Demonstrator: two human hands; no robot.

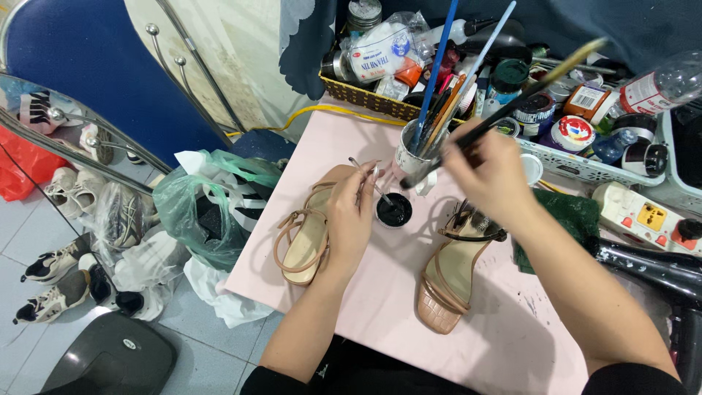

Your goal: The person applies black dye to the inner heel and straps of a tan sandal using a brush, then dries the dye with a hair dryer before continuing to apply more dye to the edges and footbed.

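On the pink table [380, 307], the left hand [351, 219] rests on a tan strappy sandal [307, 238] near the left edge and pinches a thin metal tool [369, 181] whose tip dips into a small round pot of black paint [394, 210]. The right hand [491, 172] holds a long dark brush [512, 102] tilted over a white cup of brushes [418, 155]. A second sandal [453, 274] lies below the right hand. Baskets of jars [541, 102] crowd the far edge.

A small shoe-repair or shoe-painting workshop: pink worktable [380, 307] crowded with paint jars [537, 110], cup of brushes [418, 150], tan sandals [307, 234], sneakers [51, 281] on floor.
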